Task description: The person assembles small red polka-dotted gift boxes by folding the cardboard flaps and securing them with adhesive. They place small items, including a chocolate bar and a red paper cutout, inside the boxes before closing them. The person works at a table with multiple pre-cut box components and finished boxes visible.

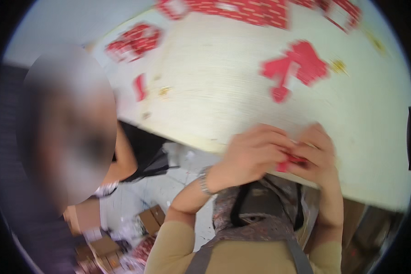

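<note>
While both hands meet at the near edge of the table (214,82), they pinch one small red piece (291,160) between them. The left hand (251,153) curls over it from the left, with its fingers bent down onto the piece. The right hand (317,153) closes on it from the right. So both hands grip the same red piece, and only a little of it peeks out between the fingers. It looks like red paper or card, but it is too blurry to tell its shape.

A silver bracelet (204,181) sits on the left wrist. The sleeves are tan, and a patterned apron with dark straps hangs below the hands.

On the pale table, well away from the hands, lies a flat red cutout (297,68) with arms sticking out like a cross. A thin red strip (139,86) lies far to the left. More red printed sheets (134,42) sit at the far left corner, and a long row of them (246,10) runs along the far edge.

Another person stands at the left, very close to the camera. Down on the floor are small brown boxes (151,219) and red scraps.
</note>
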{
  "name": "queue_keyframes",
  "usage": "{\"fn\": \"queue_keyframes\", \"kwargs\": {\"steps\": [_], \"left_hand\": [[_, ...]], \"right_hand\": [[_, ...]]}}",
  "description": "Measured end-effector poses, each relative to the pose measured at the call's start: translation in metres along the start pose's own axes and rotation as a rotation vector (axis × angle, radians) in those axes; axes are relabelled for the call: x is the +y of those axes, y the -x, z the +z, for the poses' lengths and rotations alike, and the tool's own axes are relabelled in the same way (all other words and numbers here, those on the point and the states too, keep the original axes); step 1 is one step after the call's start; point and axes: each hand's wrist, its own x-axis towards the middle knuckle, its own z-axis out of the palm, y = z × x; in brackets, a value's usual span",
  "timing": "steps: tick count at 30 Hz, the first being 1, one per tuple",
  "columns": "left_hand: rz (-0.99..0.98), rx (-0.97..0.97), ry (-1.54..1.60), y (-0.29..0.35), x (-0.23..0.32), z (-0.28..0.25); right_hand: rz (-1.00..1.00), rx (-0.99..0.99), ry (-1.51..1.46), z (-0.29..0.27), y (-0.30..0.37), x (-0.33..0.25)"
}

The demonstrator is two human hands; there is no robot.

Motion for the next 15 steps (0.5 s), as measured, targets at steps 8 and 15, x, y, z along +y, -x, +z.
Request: {"fn": "queue_keyframes", "kwargs": {"steps": [8, 15], "left_hand": [[0.04, -0.058, -0.131, -0.011, 0.011, -0.012], [-0.048, 0.007, -0.034, -0.005, 0.003, -0.008]], "right_hand": [[0.351, 0.02, -0.131, -0.004, 0.017, -0.017], [0.313, 0.077, -0.259, 0.004, 0.016, -0.006]]}}
